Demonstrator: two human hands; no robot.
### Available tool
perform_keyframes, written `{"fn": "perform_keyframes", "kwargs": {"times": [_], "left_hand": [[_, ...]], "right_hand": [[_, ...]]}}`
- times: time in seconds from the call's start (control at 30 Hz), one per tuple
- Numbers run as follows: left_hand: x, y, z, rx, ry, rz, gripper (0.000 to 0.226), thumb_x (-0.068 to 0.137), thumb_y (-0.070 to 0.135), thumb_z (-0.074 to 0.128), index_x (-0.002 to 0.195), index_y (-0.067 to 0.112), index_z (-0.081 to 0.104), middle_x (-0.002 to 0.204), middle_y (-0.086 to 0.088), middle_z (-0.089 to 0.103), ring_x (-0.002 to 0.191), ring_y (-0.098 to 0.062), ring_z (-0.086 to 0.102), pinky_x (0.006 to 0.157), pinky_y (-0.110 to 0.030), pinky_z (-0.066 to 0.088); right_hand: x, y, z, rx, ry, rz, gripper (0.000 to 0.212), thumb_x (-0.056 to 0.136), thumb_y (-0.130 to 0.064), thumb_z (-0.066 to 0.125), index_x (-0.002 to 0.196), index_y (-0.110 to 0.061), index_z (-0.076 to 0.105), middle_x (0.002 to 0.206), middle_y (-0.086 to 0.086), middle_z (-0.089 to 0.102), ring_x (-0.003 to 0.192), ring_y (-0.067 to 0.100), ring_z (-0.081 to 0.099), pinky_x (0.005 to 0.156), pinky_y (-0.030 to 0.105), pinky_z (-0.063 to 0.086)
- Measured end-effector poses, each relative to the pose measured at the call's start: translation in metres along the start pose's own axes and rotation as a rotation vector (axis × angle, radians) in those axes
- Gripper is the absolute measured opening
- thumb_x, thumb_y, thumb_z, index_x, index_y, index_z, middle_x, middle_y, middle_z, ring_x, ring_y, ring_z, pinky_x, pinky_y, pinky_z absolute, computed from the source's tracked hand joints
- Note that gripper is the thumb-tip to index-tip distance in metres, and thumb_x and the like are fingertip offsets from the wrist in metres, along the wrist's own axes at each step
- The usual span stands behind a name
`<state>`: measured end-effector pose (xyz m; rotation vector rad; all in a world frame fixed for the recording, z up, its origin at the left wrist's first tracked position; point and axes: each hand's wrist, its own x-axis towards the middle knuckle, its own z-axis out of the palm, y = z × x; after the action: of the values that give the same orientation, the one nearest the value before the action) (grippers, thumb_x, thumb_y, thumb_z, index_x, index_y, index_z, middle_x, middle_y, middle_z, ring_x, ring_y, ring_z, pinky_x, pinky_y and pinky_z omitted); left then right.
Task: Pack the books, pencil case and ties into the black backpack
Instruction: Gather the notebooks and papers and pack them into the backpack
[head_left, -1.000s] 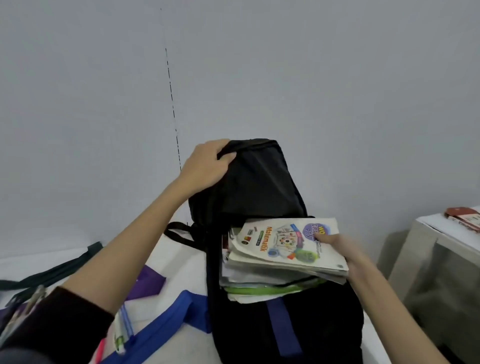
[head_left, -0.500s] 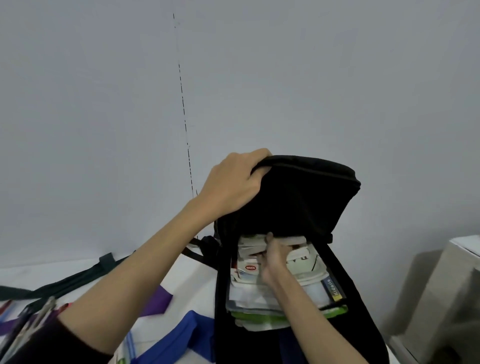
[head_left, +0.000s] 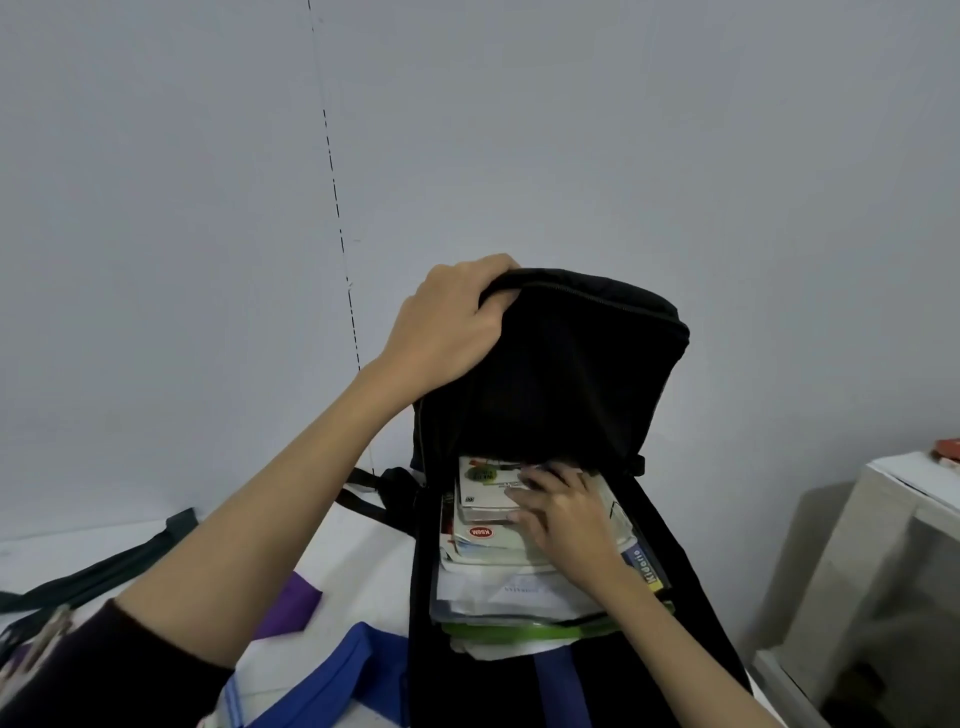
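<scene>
A plain grey-white wall (head_left: 571, 130) fills the view above and behind where the grip sits. A thin, dark, dashed vertical line (head_left: 335, 192) runs down it, just left of the grip. Below and left lies a white surface (head_left: 358, 551). Well right stands a pale cabinet (head_left: 893, 561), casting a soft shadow (head_left: 810, 530).
</scene>
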<state>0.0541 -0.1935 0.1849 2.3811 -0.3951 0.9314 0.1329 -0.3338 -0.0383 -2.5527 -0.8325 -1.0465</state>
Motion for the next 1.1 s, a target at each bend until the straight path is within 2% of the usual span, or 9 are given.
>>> {"fn": "perform_keyframes", "kwargs": {"times": [0.13, 0.3, 0.43, 0.6, 0.7, 0.77, 0.93, 1.0, 1.1], "left_hand": [[0.002, -0.001, -0.001, 0.015, 0.027, 0.024, 0.022, 0.093, 0.022, 0.044, 0.102, 0.024, 0.064, 0.091, 0.008, 0.068, 0.090, -0.020, 0.060, 0.081, -0.044, 0.049], [0.001, -0.006, -0.007, -0.028, 0.073, 0.014, 0.026, 0.087, 0.025, 0.042, 0.099, 0.026, 0.065, 0.090, 0.010, 0.069, 0.091, -0.018, 0.061, 0.082, -0.043, 0.049], [-0.005, -0.004, -0.005, -0.022, 0.035, 0.032, 0.027, 0.087, 0.027, 0.041, 0.101, 0.027, 0.065, 0.093, 0.011, 0.068, 0.093, -0.017, 0.061, 0.083, -0.043, 0.049], [-0.004, -0.007, -0.005, -0.045, 0.030, 0.039, 0.026, 0.087, 0.029, 0.042, 0.099, 0.028, 0.065, 0.091, 0.013, 0.068, 0.092, -0.015, 0.061, 0.084, -0.042, 0.049], [-0.005, -0.008, -0.005, -0.047, 0.022, 0.045, 0.026, 0.088, 0.028, 0.042, 0.098, 0.028, 0.065, 0.089, 0.014, 0.068, 0.091, -0.013, 0.061, 0.083, -0.042, 0.049], [-0.006, -0.009, -0.007, -0.047, 0.023, 0.043, 0.025, 0.087, 0.027, 0.042, 0.098, 0.027, 0.065, 0.088, 0.015, 0.067, 0.090, -0.013, 0.062, 0.082, -0.042, 0.050], [-0.010, -0.009, -0.006, -0.047, 0.028, 0.036, 0.025, 0.088, 0.027, 0.042, 0.098, 0.026, 0.065, 0.088, 0.015, 0.067, 0.090, -0.013, 0.061, 0.082, -0.043, 0.049], [-0.011, -0.008, -0.003, -0.039, 0.022, 0.035, 0.025, 0.088, 0.027, 0.042, 0.098, 0.027, 0.065, 0.088, 0.015, 0.067, 0.090, -0.014, 0.061, 0.082, -0.042, 0.049], [-0.011, -0.006, -0.001, -0.050, 0.018, 0.026, 0.024, 0.088, 0.027, 0.043, 0.098, 0.027, 0.065, 0.088, 0.014, 0.067, 0.090, -0.014, 0.060, 0.083, -0.043, 0.049]], "right_hand": [[0.010, -0.002, 0.012, -0.012, -0.249, 0.120, 0.040, 0.078, -0.048, 0.036, 0.082, -0.041, 0.075, 0.086, -0.016, 0.073, 0.084, 0.018, 0.071, 0.071, 0.038, 0.056], [0.016, -0.004, 0.010, 0.018, -0.221, 0.144, 0.047, 0.082, -0.052, 0.034, 0.101, -0.035, 0.073, 0.107, -0.010, 0.071, 0.104, 0.022, 0.065, 0.091, 0.044, 0.046], [0.019, 0.004, -0.009, 0.056, -0.412, 0.193, 0.101, 0.061, -0.085, 0.005, 0.137, -0.034, 0.047, 0.144, -0.009, 0.045, 0.136, 0.019, 0.035, 0.113, 0.037, 0.016], [0.008, 0.020, -0.015, 0.082, -0.412, 0.199, 0.133, 0.049, -0.083, -0.032, 0.136, -0.026, 0.051, 0.139, -0.005, 0.051, 0.135, 0.018, 0.037, 0.111, 0.034, 0.023], [0.008, 0.018, -0.012, 0.047, -0.318, 0.184, 0.103, 0.083, -0.072, -0.009, 0.104, -0.015, 0.074, 0.105, 0.003, 0.072, 0.106, 0.026, 0.064, 0.089, 0.042, 0.050], [0.008, 0.016, -0.006, -0.009, -0.304, 0.196, 0.083, 0.092, -0.064, 0.009, 0.086, -0.016, 0.077, 0.086, -0.001, 0.074, 0.085, 0.026, 0.070, 0.072, 0.043, 0.054], [0.015, 0.017, -0.009, -0.015, -0.374, 0.162, 0.071, 0.085, -0.072, 0.024, 0.103, -0.023, 0.072, 0.099, -0.004, 0.071, 0.097, 0.027, 0.064, 0.091, 0.042, 0.042], [0.011, 0.006, -0.009, -0.035, -0.274, 0.098, 0.037, 0.074, -0.054, 0.068, 0.090, -0.021, 0.075, 0.093, -0.002, 0.072, 0.089, 0.027, 0.066, 0.082, 0.043, 0.048], [0.005, -0.026, 0.000, 0.036, -0.111, -0.016, 0.027, 0.060, -0.041, 0.079, 0.081, -0.024, 0.074, 0.082, -0.006, 0.070, 0.079, 0.022, 0.065, 0.063, 0.033, 0.055]]}}
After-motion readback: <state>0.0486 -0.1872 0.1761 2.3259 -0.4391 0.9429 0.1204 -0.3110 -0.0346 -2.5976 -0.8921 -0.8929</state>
